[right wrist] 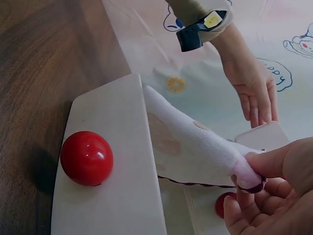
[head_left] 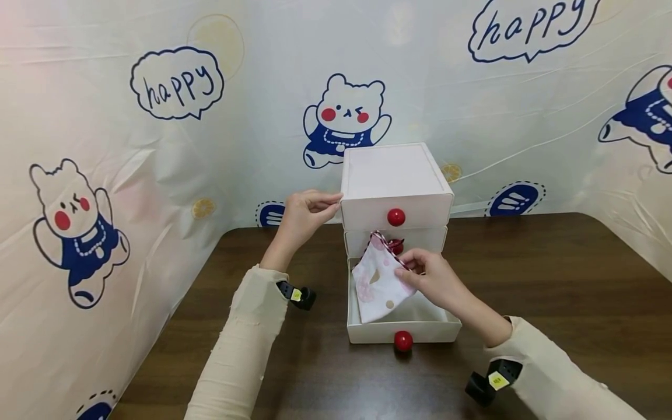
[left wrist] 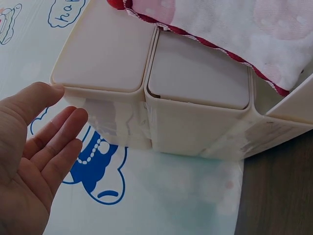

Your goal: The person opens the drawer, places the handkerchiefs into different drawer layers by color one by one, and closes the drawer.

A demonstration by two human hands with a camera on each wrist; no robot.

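The right hand (head_left: pixel 438 280) pinches the red-trimmed edge of a pink-patterned cloth (head_left: pixel 375 283), thumb and fingers closed on it — the cloth droops into the open bottom drawer (head_left: pixel 401 331) of a white three-drawer box (head_left: pixel 395 175). The left hand (head_left: pixel 304 216), fingers straight, steadies the box's top left corner. It looks like the stowing step; next the cloth wants lowering fully inside.
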